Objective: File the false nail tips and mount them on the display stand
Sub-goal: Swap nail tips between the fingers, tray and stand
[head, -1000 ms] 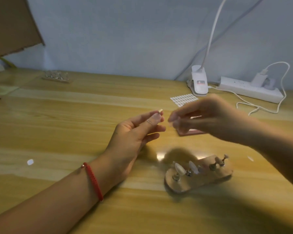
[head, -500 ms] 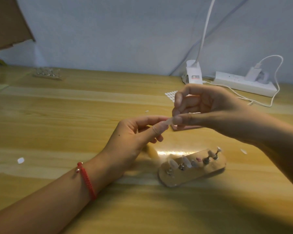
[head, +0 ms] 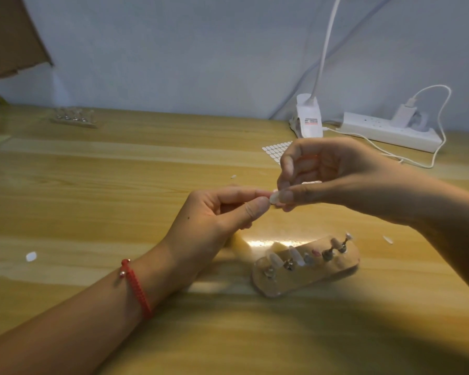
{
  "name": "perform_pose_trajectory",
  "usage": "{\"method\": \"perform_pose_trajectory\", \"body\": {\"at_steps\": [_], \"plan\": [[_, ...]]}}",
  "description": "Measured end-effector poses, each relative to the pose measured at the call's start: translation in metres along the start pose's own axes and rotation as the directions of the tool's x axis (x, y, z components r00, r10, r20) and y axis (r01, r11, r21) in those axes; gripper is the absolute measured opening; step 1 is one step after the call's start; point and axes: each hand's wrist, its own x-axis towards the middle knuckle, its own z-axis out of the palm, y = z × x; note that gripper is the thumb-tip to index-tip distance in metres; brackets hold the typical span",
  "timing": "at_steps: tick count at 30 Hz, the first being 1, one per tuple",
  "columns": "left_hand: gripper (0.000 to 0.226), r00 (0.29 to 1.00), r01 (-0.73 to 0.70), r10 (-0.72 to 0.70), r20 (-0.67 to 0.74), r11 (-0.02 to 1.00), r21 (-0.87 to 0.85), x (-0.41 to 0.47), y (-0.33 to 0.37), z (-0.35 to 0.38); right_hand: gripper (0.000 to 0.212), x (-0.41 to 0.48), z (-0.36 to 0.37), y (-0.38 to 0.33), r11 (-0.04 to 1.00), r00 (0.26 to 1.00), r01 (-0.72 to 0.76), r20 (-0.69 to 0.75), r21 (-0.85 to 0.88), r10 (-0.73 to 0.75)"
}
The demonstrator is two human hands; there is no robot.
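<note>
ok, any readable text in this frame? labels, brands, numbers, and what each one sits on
No text here is legible.
The label on the lamp clamp: a red band and dark print, too blurred to read.
The power strip and charger: no print visible.
The sticker sheet: blank ovals, no text.
The false nail tip and display stand: no marks visible.

Table [head: 119, 185]: yellow-tan wood, pale grain stripes
Display stand [head: 309, 274]: light tan
Bracelet [head: 136, 290]: red braid
Power strip [head: 385, 131]: white
Sticker sheet [head: 275, 151]: white ovals, grid
Wall [head: 201, 50]: pale grey-blue
</note>
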Motion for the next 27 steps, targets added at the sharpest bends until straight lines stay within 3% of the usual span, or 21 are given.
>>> {"method": "perform_pose_trajectory", "body": {"at_steps": [9, 14, 20, 22, 24, 27], "plan": [[0.018, 1.0, -0.017, 0.017, -0.017, 0.999, 0.046, -0.002, 0.005, 0.002, 0.02, 0.0, 0.003, 0.005, 0.999, 0.999, -0.024, 0.023, 0.043, 0.023], [0.018, 0.988, -0.142, 0.151, -0.019, 0.959, 0.247, -0.005, 0.005, 0.006, 0.019, -0.001, 0.0, 0.005, 0.996, 0.995, -0.069, 0.069, -0.051, 0.073], [0.018, 0.981, -0.117, 0.141, -0.131, 0.977, 0.178, -0.004, 0.006, 0.005, 0.027, 0.0, -0.001, 0.002, 0.996, 0.994, -0.06, -0.083, 0.071, 0.066], [0.018, 0.976, -0.126, 0.162, -0.147, 0.965, 0.23, -0.005, 0.008, 0.006, 0.042, 0.001, 0.005, 0.001, 0.99, 0.991, -0.073, -0.099, 0.124, 0.085], [0.016, 0.97, -0.179, 0.221, -0.105, 0.933, 0.311, -0.007, 0.011, 0.008, 0.053, 0.005, 0.019, 0.002, 0.995, 0.988, -0.049, -0.14, 0.09, 0.061], [0.017, 0.948, -0.283, 0.319, -0.018, 0.862, 0.42, -0.012, 0.015, 0.015, 0.054, 0.009, 0.043, 0.001, 0.994, 0.957, 0.096, -0.271, -0.054, -0.107]]}}
